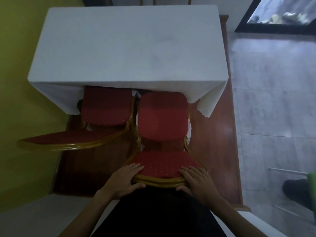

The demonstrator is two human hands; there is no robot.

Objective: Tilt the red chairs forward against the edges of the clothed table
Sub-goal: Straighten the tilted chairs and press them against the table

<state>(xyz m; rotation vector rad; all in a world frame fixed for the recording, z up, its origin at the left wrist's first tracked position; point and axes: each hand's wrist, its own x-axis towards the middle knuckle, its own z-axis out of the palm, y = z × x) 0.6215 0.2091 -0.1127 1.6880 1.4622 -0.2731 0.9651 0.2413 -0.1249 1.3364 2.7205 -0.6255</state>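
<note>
table white-clothed, near edge overhangs both seats | left chair partly under that edge, wall close beside it | right chair at the edge, open floor beside | left hand, right hand clasp its backrest top

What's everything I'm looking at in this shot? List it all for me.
Table: one, draped in a white cloth, centre top.
Red chairs: two, red dotted upholstery with gold frames, at the table's near edge; left chair with its seat partly under the cloth, right chair held by its backrest.
Platform floor: one, reddish-brown wood, under table and chairs.
Tiled floor: grey, right side.
Wall: yellow-green, left.
Shoe: one, dark, right edge.
Left hand: gripping the backrest's top rail.
Right hand: gripping the same rail.
</note>
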